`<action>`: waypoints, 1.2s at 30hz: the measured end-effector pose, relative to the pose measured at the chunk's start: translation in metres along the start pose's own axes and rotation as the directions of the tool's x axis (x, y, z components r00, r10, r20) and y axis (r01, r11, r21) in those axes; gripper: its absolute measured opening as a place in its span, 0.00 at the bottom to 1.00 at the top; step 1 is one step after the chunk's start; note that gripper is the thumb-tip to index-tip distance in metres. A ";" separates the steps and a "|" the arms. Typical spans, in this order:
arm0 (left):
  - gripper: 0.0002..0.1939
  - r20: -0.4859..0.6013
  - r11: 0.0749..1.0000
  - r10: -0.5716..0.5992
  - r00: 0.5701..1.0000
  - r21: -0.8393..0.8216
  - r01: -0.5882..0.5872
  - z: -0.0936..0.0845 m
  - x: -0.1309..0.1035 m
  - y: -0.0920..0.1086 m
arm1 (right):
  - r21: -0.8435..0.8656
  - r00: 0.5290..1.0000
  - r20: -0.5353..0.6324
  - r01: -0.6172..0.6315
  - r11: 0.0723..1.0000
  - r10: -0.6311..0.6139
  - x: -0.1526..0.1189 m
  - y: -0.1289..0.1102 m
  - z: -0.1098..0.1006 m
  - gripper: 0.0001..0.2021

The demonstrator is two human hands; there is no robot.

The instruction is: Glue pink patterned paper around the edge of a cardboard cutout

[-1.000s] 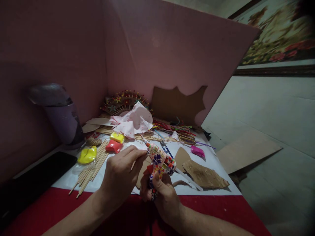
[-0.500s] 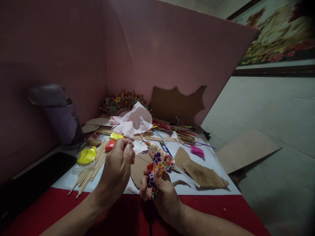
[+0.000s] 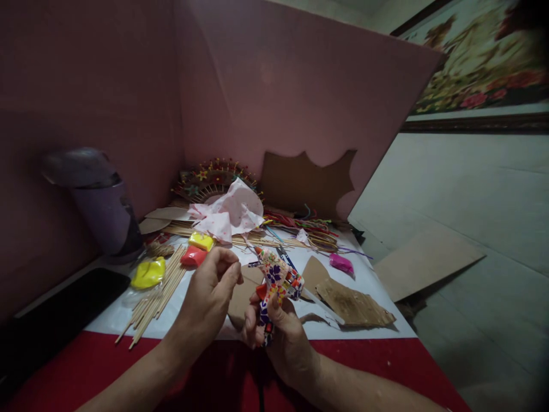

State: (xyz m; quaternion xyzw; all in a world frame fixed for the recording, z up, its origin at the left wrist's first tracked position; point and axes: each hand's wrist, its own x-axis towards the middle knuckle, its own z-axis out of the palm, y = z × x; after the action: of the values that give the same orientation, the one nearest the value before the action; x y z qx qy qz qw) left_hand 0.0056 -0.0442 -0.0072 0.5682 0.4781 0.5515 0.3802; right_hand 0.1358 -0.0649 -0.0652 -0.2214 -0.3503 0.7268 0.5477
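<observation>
My right hand (image 3: 285,337) is wrapped round the grip of a flower-patterned glue gun (image 3: 277,277), whose orange nozzle points up and to the left. A clear glue stick (image 3: 321,306) sticks out of its back. Left of the gun, my left hand (image 3: 217,286) is raised with thumb and fingertips pressed together; anything between them is too small or hidden to make out. Behind the gun lies a rounded cardboard piece (image 3: 242,297), partly covered by my hands.
Thin wooden sticks (image 3: 160,294), yellow clay (image 3: 148,273), red clay (image 3: 193,256) and a black phone (image 3: 72,303) lie on the left. Pink cloth (image 3: 218,224) is at the back, torn cardboard (image 3: 354,303) and magenta clay (image 3: 342,264) right. A purple tumbler (image 3: 107,214) stands back left.
My left hand has lowered slightly, and its pinched fingers have turned. My right hand still holds the glue gun in nearly the same place. The whole view has shifted slightly.
</observation>
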 end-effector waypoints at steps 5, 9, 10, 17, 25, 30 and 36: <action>0.20 0.133 0.895 -0.278 0.951 -0.325 0.307 0.010 0.000 0.001 | 0.042 0.999 -0.027 -0.025 0.999 0.027 -0.001 0.000 -0.001 0.17; 0.17 0.412 0.749 -0.293 0.863 -0.462 0.475 0.020 -0.008 -0.001 | -0.023 0.998 0.067 -0.015 1.000 0.017 -0.002 0.003 0.002 0.18; 0.16 0.423 0.735 -0.320 0.848 -0.455 0.504 0.022 -0.010 -0.001 | -0.032 0.996 0.083 -0.009 0.999 0.011 -0.003 0.004 0.003 0.18; 0.12 0.277 0.705 -0.420 0.864 -0.500 0.503 0.027 -0.017 0.007 | -0.046 0.993 0.098 0.074 0.996 -0.069 -0.004 0.014 0.013 0.17; 0.13 0.243 0.725 -0.443 0.863 -0.470 0.504 0.026 -0.013 0.007 | -0.118 0.995 0.054 0.088 0.989 -0.082 -0.006 0.020 0.014 0.18; 0.15 0.234 0.731 -0.420 0.877 -0.486 0.479 0.026 -0.011 0.006 | -0.156 0.994 0.044 0.110 0.982 -0.105 -0.005 0.029 0.009 0.17; 0.18 0.268 0.701 -0.442 0.856 -0.492 0.516 0.027 -0.009 0.011 | -0.250 0.996 -0.004 0.087 0.964 -0.091 -0.006 0.030 0.007 0.17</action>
State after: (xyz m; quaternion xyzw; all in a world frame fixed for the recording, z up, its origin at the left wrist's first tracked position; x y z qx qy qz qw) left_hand 0.0339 -0.0530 -0.0020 0.3253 0.4058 0.5080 0.6866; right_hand 0.1130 -0.0769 -0.0838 -0.2782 -0.4442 0.6501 0.5502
